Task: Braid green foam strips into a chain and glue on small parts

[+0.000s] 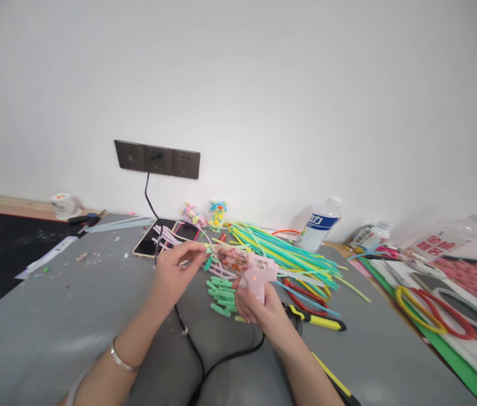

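In my right hand [253, 307] is a pink hot glue gun [261, 273], my fingers wrapped round its handle. Its stained nozzle end points left, toward my left hand [181, 268]. Thumb and forefinger of that hand pinch a small green piece [208, 256] close to the nozzle; I cannot tell whether the two touch. Short green pipe cleaner pieces [221, 296] lie in a heap just below the gun. Behind it spreads a bundle of long yellow, green and teal pipe cleaners [293, 254]. Lilac pipe cleaners [166, 237] lie behind my left hand.
A black cable [190, 344] runs across the grey table. Yellow-black pliers [317, 320] lie right of my right hand. A phone [149, 242], small figures [218, 214], a bottle [318, 224] and scissors [416, 307] stand or lie around. Wall sockets [158, 160] are behind.
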`<state>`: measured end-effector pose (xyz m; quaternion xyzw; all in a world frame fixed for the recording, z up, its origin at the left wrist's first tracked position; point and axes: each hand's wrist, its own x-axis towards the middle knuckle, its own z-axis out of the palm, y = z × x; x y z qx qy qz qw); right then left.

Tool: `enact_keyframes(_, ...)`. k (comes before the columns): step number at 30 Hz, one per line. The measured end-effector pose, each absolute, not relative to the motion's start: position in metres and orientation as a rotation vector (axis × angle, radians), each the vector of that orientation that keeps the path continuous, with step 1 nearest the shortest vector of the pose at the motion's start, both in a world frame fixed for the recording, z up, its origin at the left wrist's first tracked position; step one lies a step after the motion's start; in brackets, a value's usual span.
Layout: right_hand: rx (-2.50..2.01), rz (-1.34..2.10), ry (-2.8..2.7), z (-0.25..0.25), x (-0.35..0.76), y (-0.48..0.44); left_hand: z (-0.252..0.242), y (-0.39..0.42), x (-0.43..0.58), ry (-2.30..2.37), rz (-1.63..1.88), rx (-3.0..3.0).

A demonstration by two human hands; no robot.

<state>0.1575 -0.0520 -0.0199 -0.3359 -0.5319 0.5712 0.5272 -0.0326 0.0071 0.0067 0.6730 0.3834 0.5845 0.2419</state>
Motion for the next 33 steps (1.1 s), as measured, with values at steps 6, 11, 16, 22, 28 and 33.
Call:
enact_keyframes(6, -0.736, 1.387, -1.272, -0.0209, 0.1582, -0.0525, 0.0061, 0.0067, -0.0341, 1.045, 1.611, 1.926)
enact_keyframes(11, -0.742, 1.377, -1.263, -0.0220, 0.1578, -0.0533, 0.0023, 0.0080, -0.0368, 1.038, 1.627, 1.959)
enact_keyframes(16, -0.748, 1.360, -1.254, -0.0216, 0.1575, -0.0534, 0.0040, 0.0062, -0.0384, 1.020, 1.636, 1.971)
enact_keyframes(22, -0.741, 1.362, -1.261, -0.0224, 0.1580, -0.0530, 0.0063, 0.0052, -0.0400, 0.977, 1.700, 2.041)
enact_keyframes(28, -0.731, 1.351, -1.264, -0.0233, 0.1597, -0.0523, 0.0039, 0.0055, -0.0414, 0.898, 1.716, 2.026)
enact_keyframes(33, -0.721, 1.355, -1.263, -0.0219, 0.1591, -0.0535, 0.0041, 0.0051, -0.0391, 0.850, 1.722, 1.904)
